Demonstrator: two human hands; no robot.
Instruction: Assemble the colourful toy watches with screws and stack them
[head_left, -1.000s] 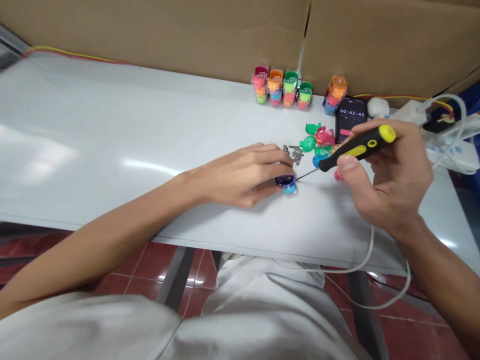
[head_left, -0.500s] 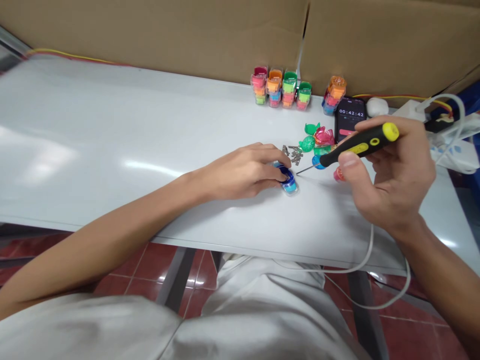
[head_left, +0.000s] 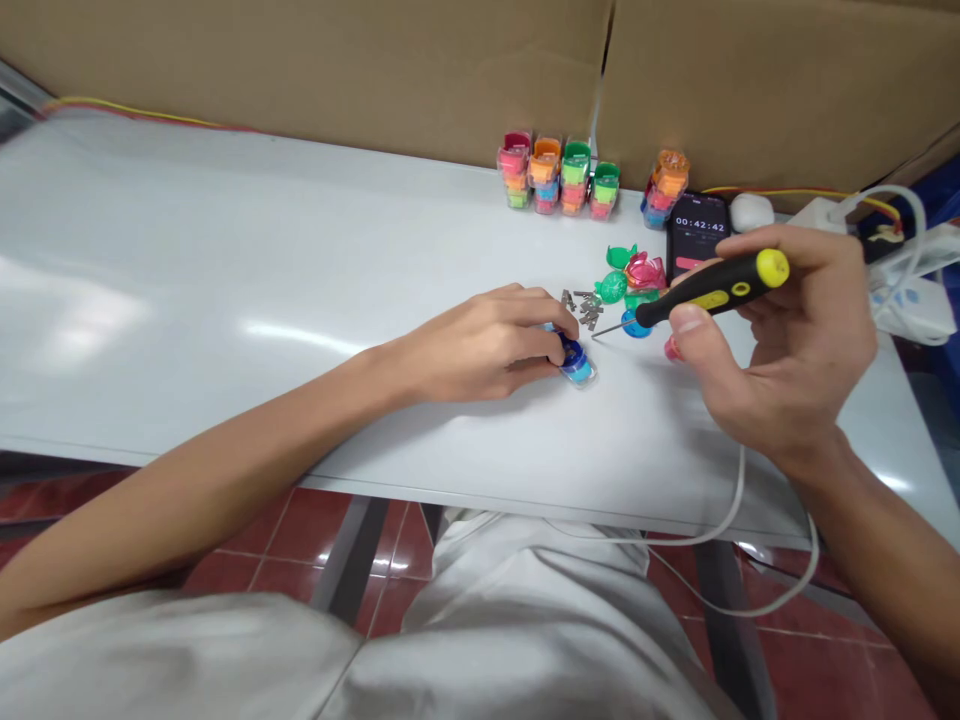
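The left hand comes in from the left over the white table. Its fingers are bent and pinched on a small blue tub, which sits on the table just past the fingertips. The tub has a light blue end with a see-through rim. The fingers hide its left part, and the inside is too dark to make out.

Behind are four stacks of see-through tubs with bright bits inside. The first stack is pink, orange and green. The second stack is orange, blue and pink. The third stack is green and pink, and so is the shorter fourth stack.

Near the blue tub is a little heap of metal strips, too small to count. Next come loose green pieces, a blue round piece and pink pieces, partly on top of each other. A fifth stack is orange on top.

The phone says 00:42:42; its bottom is covered. The right hand is closed around a black and yellow screwdriver. The screwdriver's tip is just beside the blue tub.
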